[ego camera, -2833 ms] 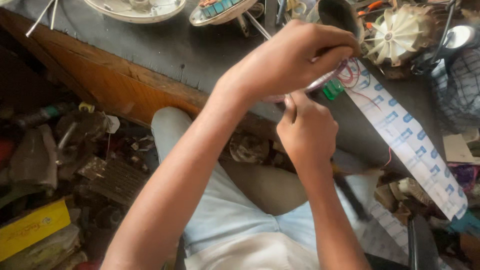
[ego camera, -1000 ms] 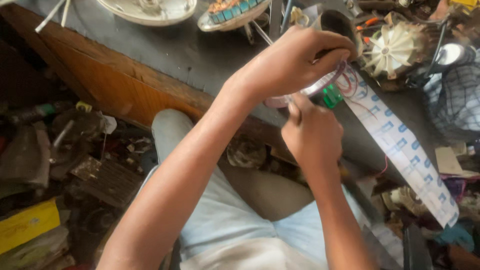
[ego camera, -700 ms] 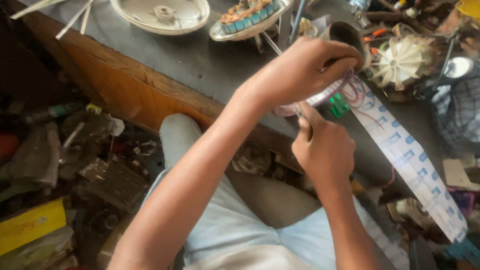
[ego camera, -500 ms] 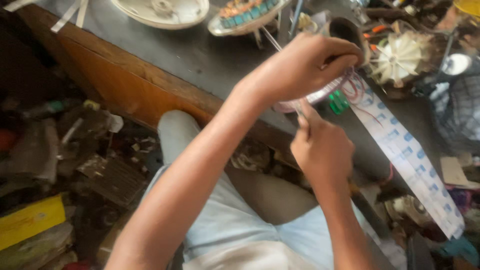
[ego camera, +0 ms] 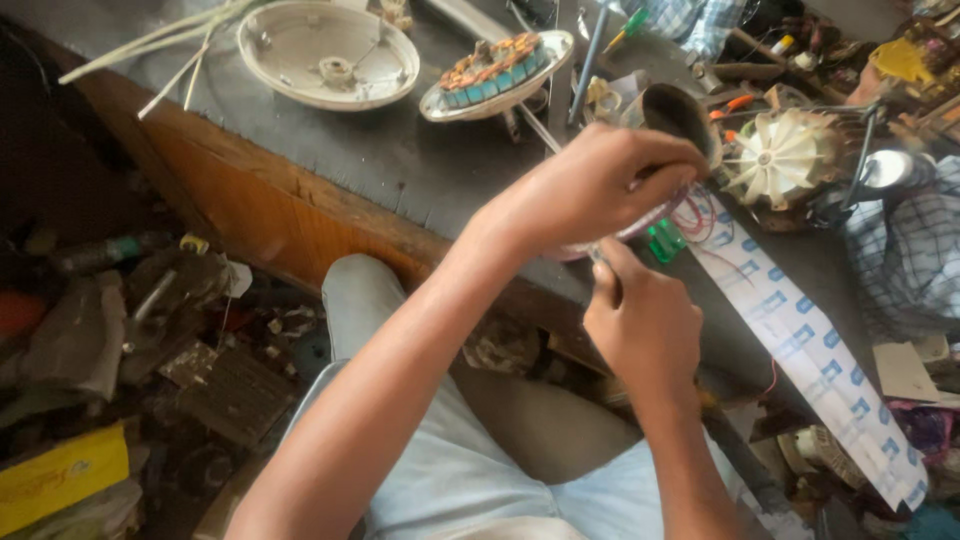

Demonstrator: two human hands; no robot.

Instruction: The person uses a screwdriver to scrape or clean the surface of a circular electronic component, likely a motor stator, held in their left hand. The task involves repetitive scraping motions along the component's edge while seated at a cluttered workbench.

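Your left hand [ego camera: 590, 185] is gripping a round part [ego camera: 640, 215]; your right hand [ego camera: 645, 325] is pinching a thin tool [ego camera: 598, 256] beneath it.

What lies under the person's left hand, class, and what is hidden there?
Under the left hand shows the pale rim of a round part, red wires and a green piece beside it. The hand covers the rest of the part, and whatever the right hand pinches.

A round, pale disc-shaped part [ego camera: 640, 222] is held at the edge of the dark workbench, gripped from above, mostly hidden (only its lower rim shows). Thin red wires [ego camera: 693, 213] trail from its right side, with a small green piece [ego camera: 663, 240] just below them.
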